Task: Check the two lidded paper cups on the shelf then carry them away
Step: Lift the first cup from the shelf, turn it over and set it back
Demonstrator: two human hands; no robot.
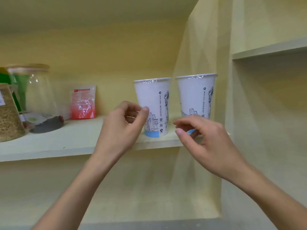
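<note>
Left hand [123,123]: raised in front of the left cup [153,107], fingers curled, thumb tip laid against the cup's side; nothing is gripped.
Right hand [205,138]: held low before the right cup [196,95], fingers loosely curled and parted, empty; contact with the cup cannot be told.
Cups: both are stood upright, side by side and just apart, at the right end of the shelf [66,143]; each is sealed with a clear film lid and printed with line drawings.
Shelf, left part: a red packet [82,102] is leaned on the back wall; a glass jar [35,98] and a bag of grain [8,113] are seen further left.
</note>
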